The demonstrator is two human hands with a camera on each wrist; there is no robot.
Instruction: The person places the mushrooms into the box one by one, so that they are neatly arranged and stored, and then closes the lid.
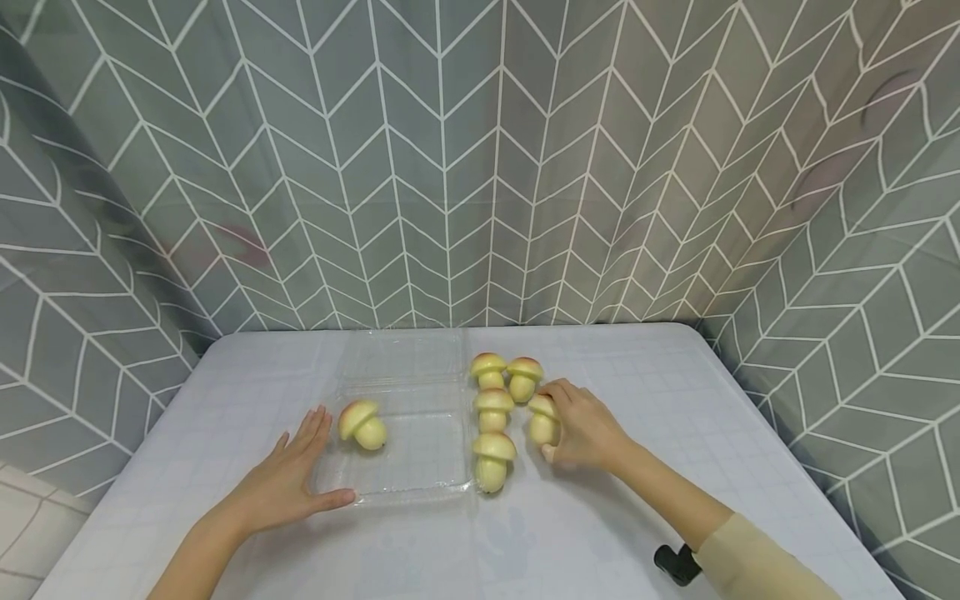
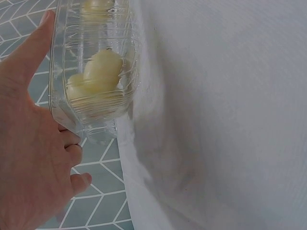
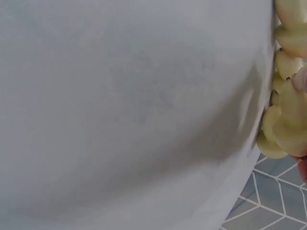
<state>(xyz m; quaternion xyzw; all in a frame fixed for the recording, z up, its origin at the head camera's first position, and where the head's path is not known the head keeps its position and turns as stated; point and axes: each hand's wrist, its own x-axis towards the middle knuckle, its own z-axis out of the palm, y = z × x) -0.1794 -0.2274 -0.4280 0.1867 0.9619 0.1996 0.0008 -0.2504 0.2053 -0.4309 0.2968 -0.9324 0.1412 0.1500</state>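
Observation:
A clear plastic clamshell box (image 1: pixel 420 450) lies open on the table, its lid (image 1: pixel 405 354) folded back. One pale yellow mushroom-shaped piece (image 1: pixel 363 424) with a reddish cap sits at the box's left side. My left hand (image 1: pixel 288 483) spreads around the box's left front corner, thumb along the front rim and straight fingers against the left side. To the right of the box, my right hand (image 1: pixel 588 425) pinches another mushroom-shaped piece (image 1: pixel 543 419) between thumb and fingers. In the right wrist view this held piece (image 3: pixel 292 112) overlaps others behind it.
Several more mushroom-shaped pieces (image 1: pixel 492 462) stand in a cluster along the box's right edge. A white cloth covers the table (image 1: pixel 540 533). Beside the right sleeve lies a small black object (image 1: pixel 677 564). Grey patterned curtains (image 1: pixel 480 167) hang behind and at both sides.

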